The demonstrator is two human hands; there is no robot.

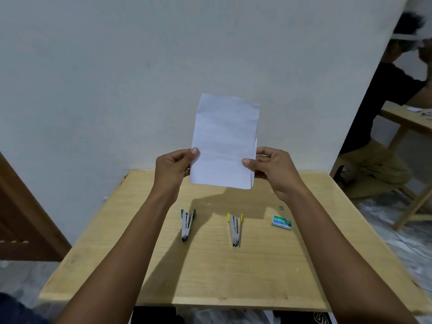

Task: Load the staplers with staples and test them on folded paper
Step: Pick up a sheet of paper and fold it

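A folded white paper is held upright in the air above the far part of the wooden table. My left hand pinches its lower left edge and my right hand pinches its lower right edge. On the table lie two staplers, both swung open in a narrow V: a green-tipped stapler on the left and a yellow-tipped stapler to its right. A small green box of staples lies further right. A tiny grey strip of staples sits just beyond the box.
A pale wall stands right behind the table. A brown door is at the left. At the right, another person sits at a second wooden table. The floor is marbled tile.
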